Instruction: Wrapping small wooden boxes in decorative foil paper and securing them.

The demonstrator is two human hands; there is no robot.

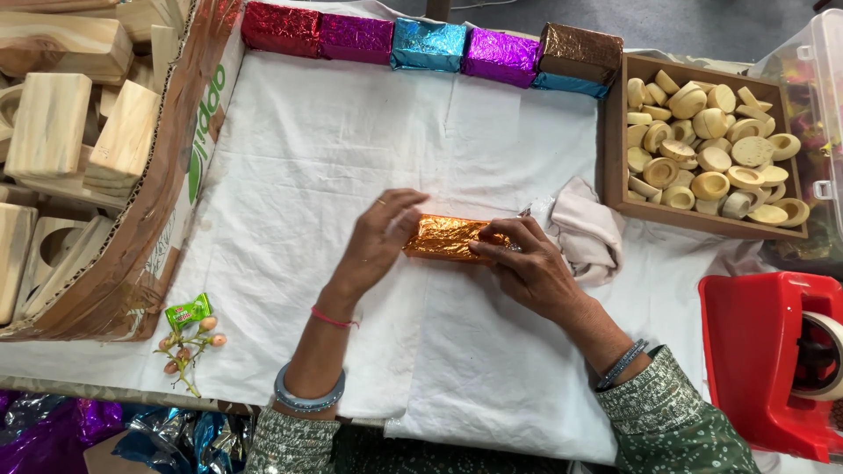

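From the head camera, both hands meet at the middle of a table covered with a white cloth (290, 175). Between them lies an orange foil-wrapped block (443, 237), long side running left to right, resting on the cloth. The left hand (379, 235) closes its fingers on the left end of the block, with the fingertips pressed on the foil. The right hand (527, 268) grips the right end, the thumb and fingers pinching the foil there. So both hands are closed on the same block.

Just beside the right hand, a crumpled pale cloth (584, 228) lies on the table. Along the far edge of the table stands a row of wrapped blocks, touching each other: red (279, 28), magenta (356, 39), blue (428, 46), purple (500, 56) and brown (580, 51).

To the right there is a wooden tray (615, 167) full of small round wooden pieces (711, 154). Near the right corner stands a red tape dispenser (760, 351) with a roll of tape.

On the left, a cardboard box (154, 237) holds plain wooden blocks (53, 123). Near it, on the cloth, lie a small green sachet (189, 311) and a twig with pink buds (186, 344). Crumpled foil sheets (167, 439) show under the near edge of the table.
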